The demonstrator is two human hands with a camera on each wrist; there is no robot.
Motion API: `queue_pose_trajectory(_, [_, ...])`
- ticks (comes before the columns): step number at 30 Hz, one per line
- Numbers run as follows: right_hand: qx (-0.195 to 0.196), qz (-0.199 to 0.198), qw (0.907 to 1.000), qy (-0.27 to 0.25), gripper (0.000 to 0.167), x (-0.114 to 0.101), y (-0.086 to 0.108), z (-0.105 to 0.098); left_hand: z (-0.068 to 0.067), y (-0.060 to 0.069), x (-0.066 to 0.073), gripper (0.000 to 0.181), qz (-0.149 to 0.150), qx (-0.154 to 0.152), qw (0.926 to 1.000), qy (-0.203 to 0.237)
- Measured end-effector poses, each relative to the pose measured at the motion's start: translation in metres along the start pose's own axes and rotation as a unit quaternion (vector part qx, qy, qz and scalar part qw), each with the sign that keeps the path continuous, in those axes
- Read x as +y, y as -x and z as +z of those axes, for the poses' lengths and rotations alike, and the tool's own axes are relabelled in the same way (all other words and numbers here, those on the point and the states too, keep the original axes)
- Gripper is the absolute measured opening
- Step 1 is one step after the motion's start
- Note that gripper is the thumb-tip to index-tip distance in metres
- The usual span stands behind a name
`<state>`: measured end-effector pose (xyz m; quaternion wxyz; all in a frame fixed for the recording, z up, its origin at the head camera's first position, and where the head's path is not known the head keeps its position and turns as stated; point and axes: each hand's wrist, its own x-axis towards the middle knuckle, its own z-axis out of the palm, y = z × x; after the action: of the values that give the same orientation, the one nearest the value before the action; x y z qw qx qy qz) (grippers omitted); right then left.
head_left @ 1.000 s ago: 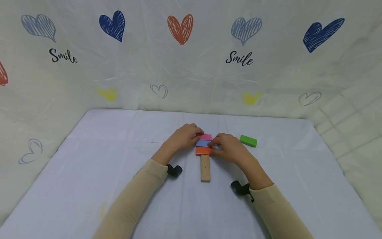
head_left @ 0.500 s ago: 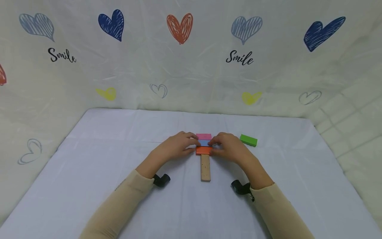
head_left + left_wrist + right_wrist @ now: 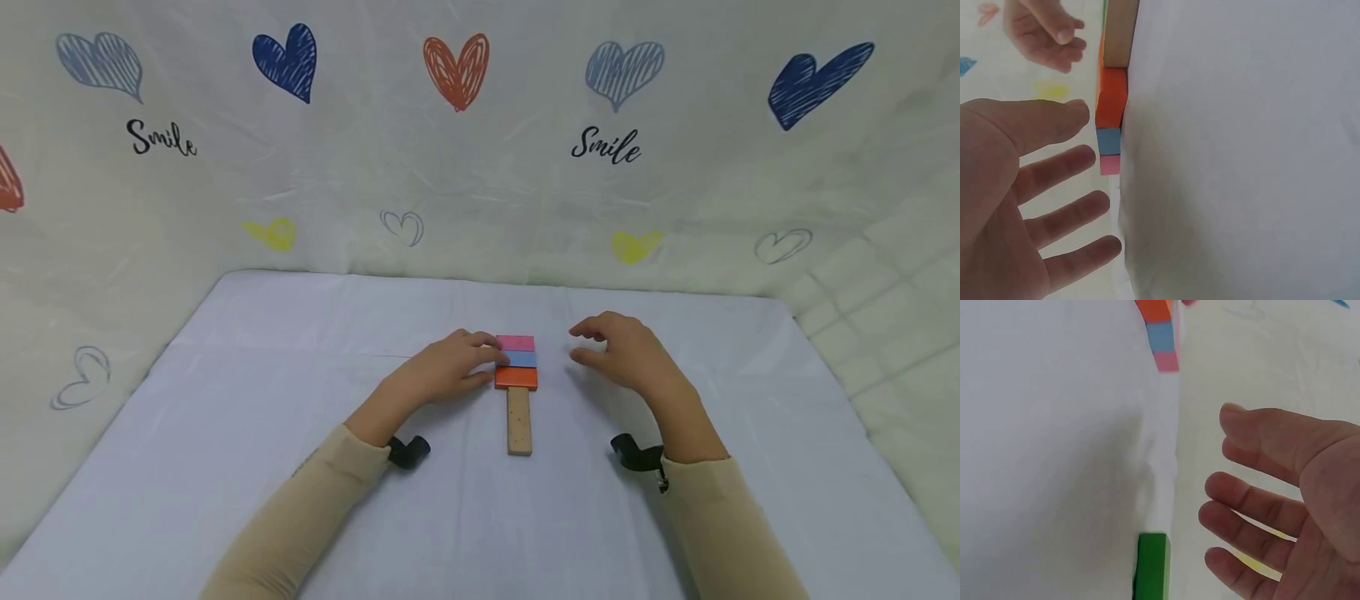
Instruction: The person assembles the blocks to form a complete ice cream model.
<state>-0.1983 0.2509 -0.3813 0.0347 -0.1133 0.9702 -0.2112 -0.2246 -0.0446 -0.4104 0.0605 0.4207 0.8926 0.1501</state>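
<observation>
Three flat colored blocks lie against one another: a pink block [image 3: 517, 342] farthest, a blue block [image 3: 522, 359] in the middle and an orange block [image 3: 516, 379] nearest. From the orange one a plain wooden block [image 3: 519, 421] runs toward me, like a stick. My left hand [image 3: 442, 367] is at the left ends of the colored blocks, fingers loosely spread; whether they touch is unclear. Over the table to the right, my right hand [image 3: 633, 354] holds nothing, its fingers relaxed. A green block [image 3: 1152, 565] shows in the right wrist view; that hand hides it in the head view.
A white cloth covers the table [image 3: 225, 467]. Behind it rises a pale curtain [image 3: 510, 183] printed with hearts and the word Smile. Black wrist cameras [image 3: 636, 454] stick out below both sleeves.
My left hand has drawn back from the pink block to the blue block's left end. My right hand has left the right ends of the blocks and moved right, over the green block.
</observation>
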Motion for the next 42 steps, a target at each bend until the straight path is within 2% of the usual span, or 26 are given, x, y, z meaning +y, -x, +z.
queue_pose_trajectory(4, [-0.003,0.027,0.9996,0.011,0.038,0.011,0.003,-0.008,0.001,0.000,0.001,0.028,0.008,-0.003,1.0000,0.001])
queue_pose_trajectory(10, [-0.006,0.044,0.9990,0.012,0.042,0.025,0.005,-0.014,0.004,-0.002,0.001,0.029,-0.003,-0.004,1.0000,-0.003])
queue_pose_trajectory(19, [-0.042,0.079,0.9958,0.017,0.054,0.050,0.009,-0.021,0.009,-0.005,-0.001,0.027,-0.001,0.007,0.9999,-0.012])
queue_pose_trajectory(25, [-0.050,0.099,0.9937,0.019,0.052,0.061,0.010,-0.022,0.008,-0.005,-0.002,0.029,0.004,0.012,0.9998,-0.014])
queue_pose_trajectory(33, [-0.049,0.088,0.9949,0.002,0.041,0.068,0.009,-0.020,0.006,-0.004,-0.002,0.027,-0.003,0.010,0.9999,-0.011])
queue_pose_trajectory(42, [-0.042,0.079,0.9959,-0.012,0.039,0.057,0.003,-0.010,0.006,-0.004,0.002,0.024,-0.006,0.022,0.9995,-0.024])
